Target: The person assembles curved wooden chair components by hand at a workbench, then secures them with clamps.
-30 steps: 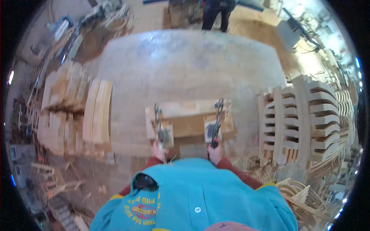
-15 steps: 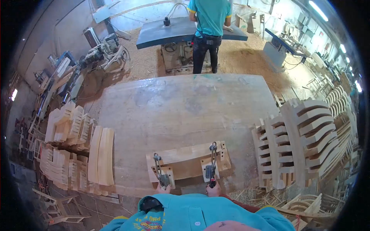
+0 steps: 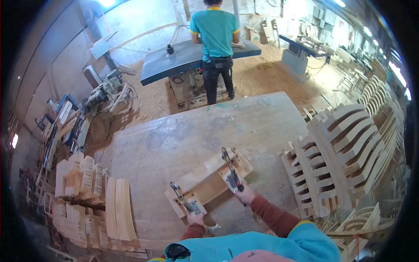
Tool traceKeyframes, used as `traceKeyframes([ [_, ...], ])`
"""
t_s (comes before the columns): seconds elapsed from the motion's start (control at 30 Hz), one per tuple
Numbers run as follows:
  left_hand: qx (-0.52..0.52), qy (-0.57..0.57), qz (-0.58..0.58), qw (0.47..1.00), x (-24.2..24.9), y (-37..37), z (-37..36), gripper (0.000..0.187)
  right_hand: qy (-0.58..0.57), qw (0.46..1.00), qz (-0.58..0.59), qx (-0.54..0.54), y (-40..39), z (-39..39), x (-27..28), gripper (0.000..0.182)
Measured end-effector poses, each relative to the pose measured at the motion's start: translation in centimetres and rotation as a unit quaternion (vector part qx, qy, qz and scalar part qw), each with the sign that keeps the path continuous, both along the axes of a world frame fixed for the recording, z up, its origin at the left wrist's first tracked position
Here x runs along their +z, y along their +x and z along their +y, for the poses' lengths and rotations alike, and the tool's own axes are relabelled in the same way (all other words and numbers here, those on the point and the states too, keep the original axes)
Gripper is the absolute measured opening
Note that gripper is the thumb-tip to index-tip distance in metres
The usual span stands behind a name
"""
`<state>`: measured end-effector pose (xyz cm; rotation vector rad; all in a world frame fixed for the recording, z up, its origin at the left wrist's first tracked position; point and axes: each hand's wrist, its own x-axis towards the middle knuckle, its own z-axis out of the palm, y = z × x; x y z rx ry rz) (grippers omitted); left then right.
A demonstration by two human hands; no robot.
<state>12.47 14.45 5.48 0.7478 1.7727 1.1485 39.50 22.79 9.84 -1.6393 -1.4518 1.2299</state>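
Observation:
A wooden jig (image 3: 209, 175) with a plate at each end lies askew on the worktable (image 3: 148, 161), its right end farther from me. My left hand (image 3: 195, 218) is closed on the near end of the left toggle clamp (image 3: 185, 201). Fingers wrapped, my right hand (image 3: 245, 195) holds the handle of the right toggle clamp (image 3: 232, 173). Both clamps are screwed to light wooden blocks on the jig. My fingertips are partly hidden by the clamps and the hands themselves.
Stacked shaped wooden parts (image 3: 80, 187) and long slats (image 3: 120, 209) lie at the left. Tall piles of curved parts (image 3: 349, 148) stand at the right. Beyond the table a person (image 3: 214, 48) works at a machine table (image 3: 183, 61), back turned. Sawdust covers the floor (image 3: 270, 74).
The jig has turned on the table, its right end swinging away from me. Both hands have moved with the clamps, and my forearms now show. The camera view has shifted and tilted.

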Motion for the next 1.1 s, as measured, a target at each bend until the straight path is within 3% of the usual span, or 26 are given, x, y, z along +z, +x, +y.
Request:
traceKeyframes([
  [0.03,-0.012,-0.02,-0.023,0.999,-3.0,-0.5,2.1,0.054,0.013,1.0,0.012,-0.011,0.7,2.4,0.3,0.044],
  [0.1,-0.021,-0.006,-0.122,0.992,1.4,2.0,6.8,0.054,0.041,0.998,0.036,-0.031,2.0,7.3,0.9,0.064],
  [0.13,-0.032,0.004,-0.063,0.997,-0.6,2.3,9.1,0.049,0.087,0.992,0.013,-0.087,2.0,7.6,6.6,0.06],
  [0.23,-0.123,0.085,0.141,0.979,-3.5,4.0,17.9,0.049,0.326,0.909,-0.226,-0.13,4.9,9.9,9.6,0.059],
  [0.33,-0.16,0.022,0.057,0.985,-5.5,6.9,26.7,0.035,0.37,0.903,-0.166,-0.142,6.2,6.9,13.0,0.049],
  [0.37,-0.182,-0.016,0.016,0.983,-2.6,9.1,28.9,0.028,0.388,0.899,-0.154,-0.135,6.6,5.7,13.1,0.046],
  [0.4,-0.172,0.014,0.01,0.985,0.1,11.8,30.3,0.021,0.304,0.941,-0.076,-0.127,6.9,4.0,11.6,0.044],
  [0.47,-0.21,0.08,0.137,0.965,-0.6,15.9,34.0,0.014,0.18,0.977,0.038,-0.11,7.5,0.3,8.9,0.04],
  [0.57,-0.187,0.123,0.129,0.966,-1.4,23.0,37.9,0.035,-0.009,0.97,0.203,-0.136,6.5,-4.3,8.2,0.036],
  [0.6,-0.2,0.062,0.163,0.964,-0.8,24.9,39.0,0.037,-0.054,0.965,0.221,-0.131,6.0,-5.5,7.1,0.036],
  [0.67,-0.271,0.051,0.266,0.924,-3.3,27.7,42.2,0.04,-0.141,0.951,0.253,-0.113,5.4,-6.7,5.3,0.037],
  [0.73,-0.34,0.049,0.248,0.906,-2.7,29.0,43.9,0.044,-0.156,0.956,0.238,-0.076,4.6,-6.1,6.5,0.035],
  [0.77,-0.35,0.035,0.189,0.917,1.4,28.8,43.1,0.046,-0.164,0.957,0.232,-0.056,4.0,-5.8,7.4,0.034],
  [0.8,-0.386,0.059,0.133,0.911,3.2,28.3,43.2,0.033,-0.174,0.959,0.223,-0.018,4.2,-4.7,8.5,0.036],
  [0.83,-0.387,0.0,0.067,0.92,5.4,27.5,42.5,0.032,-0.154,0.962,0.224,-0.019,4.5,-3.6,9.5,0.037],
  [0.97,-0.468,-0.074,0.023,0.88,-3.9,20.4,40.8,0.041,-0.05,0.955,0.291,-0.036,6.3,-0.1,12.7,0.042],
  [1.0,-0.458,0.07,0.077,0.883,-5.4,17.6,36.7,0.04,-0.02,0.946,0.321,-0.04,6.9,0.6,13.4,0.043],
  [1.03,-0.466,0.075,0.039,0.881,-2.7,14.9,31.8,0.033,-0.012,0.948,0.317,-0.04,7.3,1.0,14.3,0.044],
  [1.07,-0.448,-0.007,-0.031,0.893,-2.5,11.9,27.0,0.027,-0.006,0.949,0.312,-0.039,7.7,0.9,15.4,0.045],
  [1.1,-0.45,-0.004,-0.018,0.893,-1.5,9.3,22.1,0.025,-0.003,0.951,0.306,-0.037,7.8,0.7,16.8,0.046],
])
